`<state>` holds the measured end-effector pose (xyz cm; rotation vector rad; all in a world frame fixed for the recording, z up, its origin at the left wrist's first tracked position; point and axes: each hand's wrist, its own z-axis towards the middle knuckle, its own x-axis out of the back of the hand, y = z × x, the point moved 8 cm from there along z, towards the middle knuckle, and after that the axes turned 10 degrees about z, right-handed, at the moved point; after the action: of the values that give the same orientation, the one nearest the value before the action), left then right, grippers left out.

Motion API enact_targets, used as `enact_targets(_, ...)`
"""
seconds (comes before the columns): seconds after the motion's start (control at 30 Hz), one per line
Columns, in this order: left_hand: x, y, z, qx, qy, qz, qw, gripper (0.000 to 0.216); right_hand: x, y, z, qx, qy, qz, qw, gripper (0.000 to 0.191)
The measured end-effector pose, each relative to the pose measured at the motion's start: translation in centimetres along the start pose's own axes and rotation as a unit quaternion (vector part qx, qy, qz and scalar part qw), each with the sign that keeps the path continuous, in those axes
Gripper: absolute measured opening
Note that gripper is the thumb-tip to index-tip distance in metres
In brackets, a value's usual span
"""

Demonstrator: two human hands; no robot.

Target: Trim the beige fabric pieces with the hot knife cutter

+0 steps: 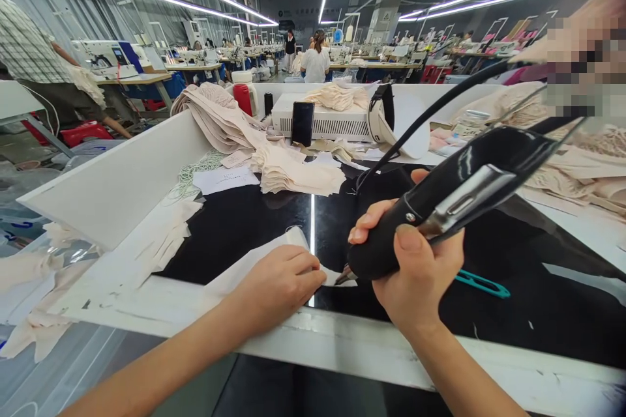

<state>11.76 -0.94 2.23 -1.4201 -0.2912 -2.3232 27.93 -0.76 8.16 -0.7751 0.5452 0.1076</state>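
Observation:
My right hand [415, 280] is wrapped round a black corded hand tool [391, 234] with a metal lever on its upper side; its thumb lies near the lever. The tool slants down to the left. Its narrow pointed tip is at the right end of a thin white fabric piece [244, 267]; whether it touches is too small to tell. Fingers bent and close together, my left hand [281, 283] holds that fabric against the glossy black work surface [229, 218]. The hand hides part of the fabric. A teal flat tool [484, 284] lies just right of my right hand.
Beyond lie stacked cream fabric pieces [298, 169], an upright phone [302, 122] and a white vented box [337, 122]. The tool's black cable [420, 120] arcs over the table. White side panels [122, 176] border it. A person [315, 62] sits farther back; another stands at left.

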Motion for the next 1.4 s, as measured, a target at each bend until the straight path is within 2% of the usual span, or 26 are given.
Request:
enact_targets(0.37, 0.0, 0.2, 0.2, -0.032, 0.007, 0.016, 0.999, 0.018, -0.1, 0.2, -0.2, -0.007, -0.017, 0.033, 0.999, 0.036)
enact_targets(0.6, 0.0, 0.2, 0.7, -0.023, 0.01, 0.036, 0.999, 0.017, 0.0, 0.6, -0.6, -0.006, -0.016, 0.041, 0.999, 0.035)
enact_targets(0.93, 0.5, 0.1, 1.0, -0.003, 0.025, 0.006, 1.0, 0.023, 0.0, 0.4, -0.3, 0.009, -0.004, 0.026, 1.0, 0.037)
enact_targets(1.4, 0.2, 0.3, 0.7, -0.029, 0.023, 0.052, 0.998, 0.02, 0.0, 0.6, -0.2, 0.017, -0.016, 0.018, 1.0, 0.035)
